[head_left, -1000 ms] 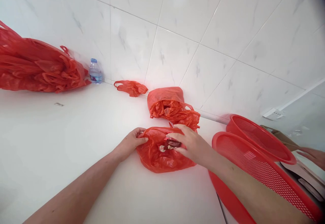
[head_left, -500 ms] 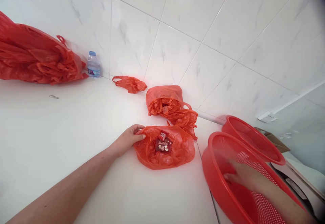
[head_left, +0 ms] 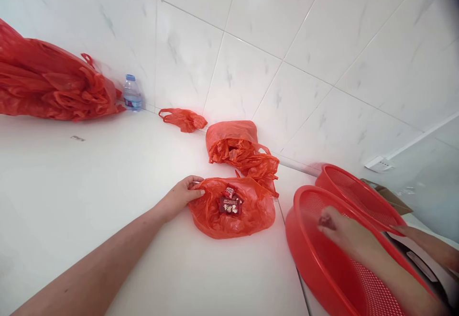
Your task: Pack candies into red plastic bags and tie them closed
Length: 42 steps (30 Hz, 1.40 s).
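Observation:
My left hand (head_left: pixel 182 193) pinches the left rim of an open red plastic bag (head_left: pixel 251 211) lying on the white counter (head_left: pixel 107 201). Inside the bag lie a dark red packet (head_left: pixel 229 206) and a smaller red sweet (head_left: pixel 229 191). My right hand (head_left: pixel 339 230) is over the near red mesh basket (head_left: pixel 315 268), its fingers closed on a small dark red item (head_left: pixel 325 221). A second red basket (head_left: pixel 362 196) stands just behind the first.
A stuffed red bag (head_left: pixel 240 151) lies behind the open one, a crumpled one (head_left: pixel 182 118) further left, and a big heap of red bags (head_left: pixel 50 86) beside a water bottle (head_left: pixel 132 93). Another person's hand (head_left: pixel 430 246) shows at the right edge. A tiled wall backs the counter.
My right hand left the open bag, dipped into the near basket and has come up with a small dark item in its fingers. Another person's hand came back into view at right.

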Each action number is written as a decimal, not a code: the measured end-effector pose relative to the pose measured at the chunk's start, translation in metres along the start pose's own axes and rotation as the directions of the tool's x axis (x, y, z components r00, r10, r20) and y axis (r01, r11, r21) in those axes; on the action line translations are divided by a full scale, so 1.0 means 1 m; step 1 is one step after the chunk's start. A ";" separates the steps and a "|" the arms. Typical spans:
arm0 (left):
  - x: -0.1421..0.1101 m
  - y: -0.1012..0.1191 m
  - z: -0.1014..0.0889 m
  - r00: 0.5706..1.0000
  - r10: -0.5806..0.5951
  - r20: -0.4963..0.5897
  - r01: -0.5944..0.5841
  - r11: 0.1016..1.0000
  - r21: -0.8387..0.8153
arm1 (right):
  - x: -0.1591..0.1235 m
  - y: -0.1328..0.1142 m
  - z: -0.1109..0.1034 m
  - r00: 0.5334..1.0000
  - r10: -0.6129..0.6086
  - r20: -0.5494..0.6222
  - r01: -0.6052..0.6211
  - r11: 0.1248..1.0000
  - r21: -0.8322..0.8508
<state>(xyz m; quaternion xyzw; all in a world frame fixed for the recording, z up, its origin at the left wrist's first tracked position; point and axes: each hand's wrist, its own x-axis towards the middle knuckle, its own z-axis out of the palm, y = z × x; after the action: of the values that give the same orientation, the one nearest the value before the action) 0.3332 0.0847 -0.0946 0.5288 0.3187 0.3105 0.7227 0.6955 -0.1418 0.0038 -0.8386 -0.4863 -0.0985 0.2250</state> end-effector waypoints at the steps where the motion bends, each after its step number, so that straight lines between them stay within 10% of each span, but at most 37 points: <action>1: 0.000 0.001 0.001 1.000 -0.003 0.001 0.003 1.000 -0.005 | 0.001 -0.014 -0.007 0.994 -0.015 0.113 0.021 0.998 -0.051; 6: -0.002 0.004 0.002 1.000 -0.028 0.001 0.028 1.000 0.002 | -0.020 -0.104 -0.026 0.988 -0.121 0.099 0.131 0.985 -0.109; 13: -0.001 0.001 0.000 1.000 0.003 -0.018 -0.002 0.999 0.052 | -0.025 -0.179 0.015 0.950 -0.262 0.173 0.251 0.964 0.082; 28: 0.002 -0.004 -0.003 1.000 0.011 0.009 -0.012 1.000 0.026 | -0.040 -0.097 0.129 0.978 -0.020 0.208 0.013 0.999 0.035; 42: 0.001 -0.003 -0.001 1.000 0.013 -0.023 -0.011 0.996 0.084 | -0.050 -0.098 0.136 0.981 0.151 0.121 -0.192 0.832 0.520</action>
<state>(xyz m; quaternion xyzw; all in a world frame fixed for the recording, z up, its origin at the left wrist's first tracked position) 0.3337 0.0857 -0.0978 0.5568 0.3366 0.3076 0.6942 0.5784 -0.0748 -0.1074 -0.7873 -0.4254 0.0915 0.4368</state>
